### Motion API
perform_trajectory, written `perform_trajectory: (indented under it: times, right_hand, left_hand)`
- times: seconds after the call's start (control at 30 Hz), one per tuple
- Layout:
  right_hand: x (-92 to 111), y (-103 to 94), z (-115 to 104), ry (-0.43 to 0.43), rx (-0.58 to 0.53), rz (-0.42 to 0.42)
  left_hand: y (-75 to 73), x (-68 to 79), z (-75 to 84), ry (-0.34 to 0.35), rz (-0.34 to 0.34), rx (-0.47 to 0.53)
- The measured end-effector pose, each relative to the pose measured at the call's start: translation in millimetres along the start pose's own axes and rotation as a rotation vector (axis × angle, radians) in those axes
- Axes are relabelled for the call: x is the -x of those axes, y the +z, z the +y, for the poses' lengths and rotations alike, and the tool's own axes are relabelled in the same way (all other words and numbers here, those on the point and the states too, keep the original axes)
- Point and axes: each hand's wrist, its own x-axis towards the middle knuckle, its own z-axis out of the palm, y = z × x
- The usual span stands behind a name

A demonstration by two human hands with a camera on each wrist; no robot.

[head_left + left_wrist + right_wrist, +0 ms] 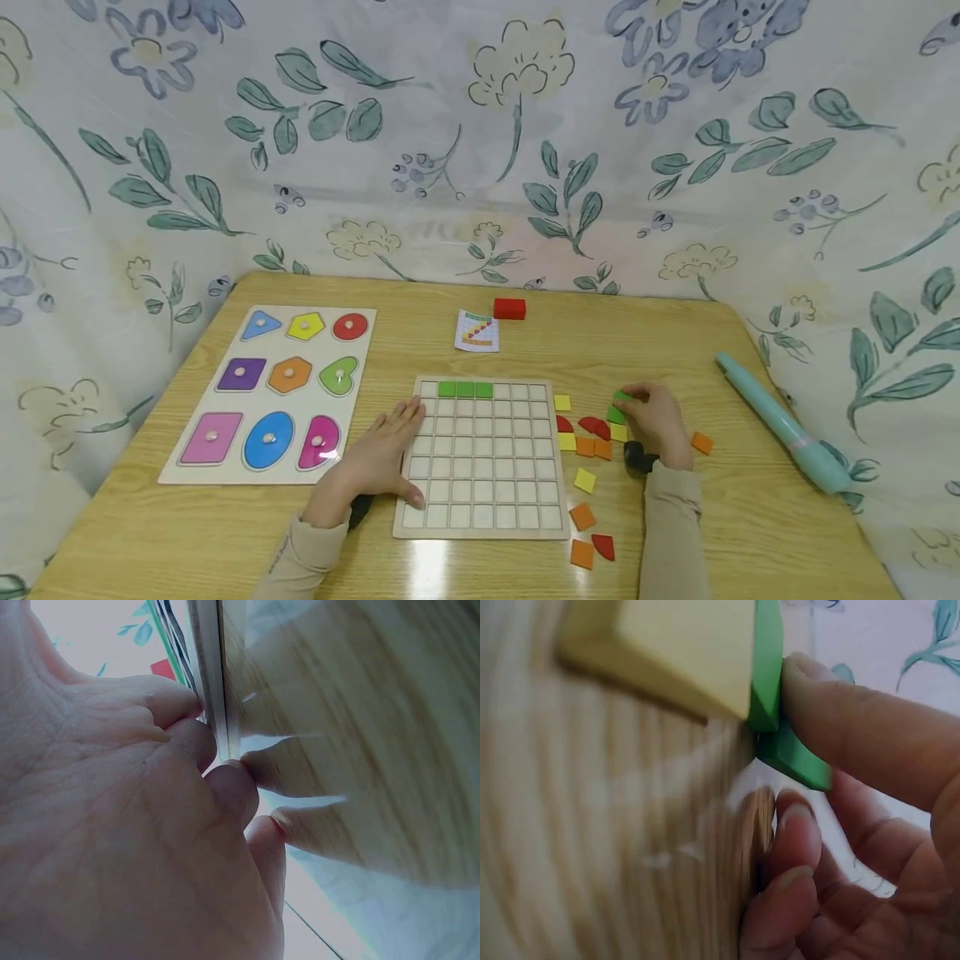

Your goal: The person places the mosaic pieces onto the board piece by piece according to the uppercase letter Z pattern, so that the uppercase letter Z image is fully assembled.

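Observation:
My left hand [378, 458] rests along the left edge of a wooden grid board [483, 446], its fingers straight and thumb spread near the lower corner. In the left wrist view its fingertips meet the board's edge [210, 667]. Three green square tiles [466, 389] lie side by side in the top row. Right of the board, my right hand [662, 421] pinches a green tile [795, 759] between thumb and fingers, close over the table. Another green tile [766, 667] stands beside the thumb, against a yellow tile [682, 652].
Loose yellow [585, 480], orange [582, 517] and red quarter-round tiles [603, 547] lie right of the board. A pattern card [477, 343] and red block [510, 309] are behind it. A shape puzzle [258, 396] lies left, a teal tube-like object [783, 425] right.

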Motion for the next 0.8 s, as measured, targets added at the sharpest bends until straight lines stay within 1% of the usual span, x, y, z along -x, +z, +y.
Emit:
perform_trajectory:
  times: [0.07,0.13,0.23,0.3,0.4,0.47,0.5,0.57,0.63,0.7,0.73,0.8]
  right_hand:
    - [-1,0.1,-2,-0.008,0.016,0.012]
    - [-2,1.0,-4,-0.001,0.001,0.02]
    - [-6,5.0,-9,0.004,-0.063,0.035]
    - [-9,9.1,-16,0.004,-0.117,0.032]
    - [-16,18.9,-33,-0.042,-0.173,0.007]
    - [-19,27.4,-49,-0.082,-0.195,-0.031]
    - [-21,32.9,-56,-0.119,-0.213,-0.046]
    - [-24,45.3,-70,-0.159,-0.231,-0.087]
    - [-25,59.1,-84,-0.166,-0.247,-0.13]
    - [-27,73.8,-95,-0.174,-0.23,-0.152]
    - [-27,80.5,-100,-0.162,-0.205,-0.163]
    - [-29,93.2,-108,-0.182,-0.151,-0.171]
  left_hand:
    - [-0.2,0.1,0.0,-0.002,0.0,0.0]
    - [-0.8,0.4,0.0,-0.005,0.002,0.0]
    - [-1.9,0.9,0.2,-0.006,0.004,0.002]
    - [-2.5,1.3,0.5,-0.008,0.001,0.004]
    - [-3.0,2.3,1.1,-0.014,-0.002,0.01]
    - [-3.0,2.9,1.6,-0.015,0.001,0.016]
    - [-2.8,3.1,1.7,-0.017,0.002,0.015]
    - [-2.4,3.3,2.1,-0.015,0.006,0.012]
    - [-2.1,3.6,2.7,-0.01,0.006,0.013]
    - [-2.0,3.6,3.1,-0.008,0.004,0.014]
    - [-1.9,3.5,3.0,-0.005,0.005,0.017]
    - [-2.1,3.2,3.2,-0.003,0.006,0.017]
